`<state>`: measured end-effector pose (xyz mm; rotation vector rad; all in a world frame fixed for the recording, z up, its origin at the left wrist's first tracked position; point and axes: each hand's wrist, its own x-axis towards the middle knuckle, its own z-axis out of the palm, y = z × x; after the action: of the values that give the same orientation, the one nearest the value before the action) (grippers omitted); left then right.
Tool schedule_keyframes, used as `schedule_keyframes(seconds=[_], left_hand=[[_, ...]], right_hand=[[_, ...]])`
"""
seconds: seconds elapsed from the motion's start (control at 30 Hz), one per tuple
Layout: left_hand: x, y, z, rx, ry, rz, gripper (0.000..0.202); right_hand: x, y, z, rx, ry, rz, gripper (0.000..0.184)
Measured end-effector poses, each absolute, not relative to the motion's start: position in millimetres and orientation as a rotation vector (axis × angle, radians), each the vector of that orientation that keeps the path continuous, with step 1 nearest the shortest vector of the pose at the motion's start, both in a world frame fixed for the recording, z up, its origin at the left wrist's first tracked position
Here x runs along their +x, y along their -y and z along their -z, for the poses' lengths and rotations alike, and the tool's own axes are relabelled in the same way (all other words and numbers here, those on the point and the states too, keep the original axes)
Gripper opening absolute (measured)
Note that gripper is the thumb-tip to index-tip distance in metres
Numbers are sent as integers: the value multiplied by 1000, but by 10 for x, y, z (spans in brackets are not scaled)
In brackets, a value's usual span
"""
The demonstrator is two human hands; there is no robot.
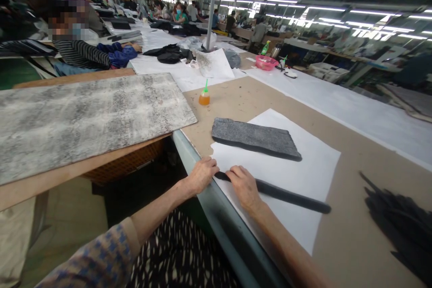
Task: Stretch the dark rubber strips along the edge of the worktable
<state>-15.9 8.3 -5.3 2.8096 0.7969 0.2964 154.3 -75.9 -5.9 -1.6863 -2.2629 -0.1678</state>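
- Head view: the dark strip [293, 198] is lying across the white sheet [317, 162] on the desk [232, 94], nearer than the grey piece [254, 137].
- Left hand [202, 175] is pinching the strip's left end at the desk edge; right hand [245, 188] is gripping just beside it!
- They're apparently working that end; the next move is probably calling for steady, even finger pressure.
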Motion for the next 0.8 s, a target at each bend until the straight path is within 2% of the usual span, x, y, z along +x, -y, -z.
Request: schedule_keyframes(seconds=[0.13, 0.27, 0.53, 0.8], left_hand=[[-209, -62, 17, 2945, -622, -259, 8], [-232, -60, -37, 3052, -483, -214, 8], [-257, -43, -46, 3091, -407, -207, 16], [-385, -15, -14, 2926, -519, -225, 34]], right_hand=[[1569, 774, 31, -1640, 2386, 189, 20], [1585, 778, 35, -1610, 2439, 231, 20], [1574, 792, 42, -1569, 2494, 340, 20], [1528, 772, -26, -1578, 2551, 388, 31]])
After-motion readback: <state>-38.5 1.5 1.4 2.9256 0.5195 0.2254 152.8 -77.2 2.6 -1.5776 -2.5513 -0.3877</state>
